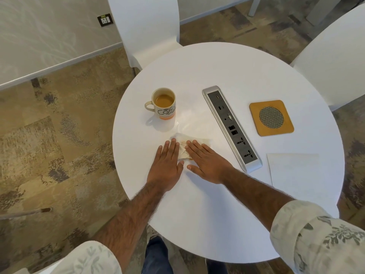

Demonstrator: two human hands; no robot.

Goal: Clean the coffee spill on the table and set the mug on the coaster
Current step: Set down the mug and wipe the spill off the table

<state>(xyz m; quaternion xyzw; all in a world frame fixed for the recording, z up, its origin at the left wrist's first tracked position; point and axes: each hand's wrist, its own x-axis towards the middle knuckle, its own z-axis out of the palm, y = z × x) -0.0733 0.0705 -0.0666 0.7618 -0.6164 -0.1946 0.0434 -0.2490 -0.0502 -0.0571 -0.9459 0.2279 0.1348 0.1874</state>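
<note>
Both hands flat, fingers spread, gripping nothing: left hand [167,165] and right hand [207,162] press the stained napkin [184,142] under their fingertips. Mug [164,103] beyond them, coaster [256,128] far right.

Napkin [194,141]: near half hidden under left hand [166,167] and right hand [205,163]; stain partly covered.
Mug [163,103]: lettering wraps out of sight, only part legible; base of far side hidden.
Counter [217,204]: near right rim covered by sleeve [316,238].
Power strip [231,127]: socket markings too small to read.
Paper [294,169]: white on white, edges faint, lower part hard to trace.
Chairs [146,26]: cut off by top and right edges.
Wall socket [105,20]: details too small.
Legs [158,256]: cut off by bottom edge.
</note>
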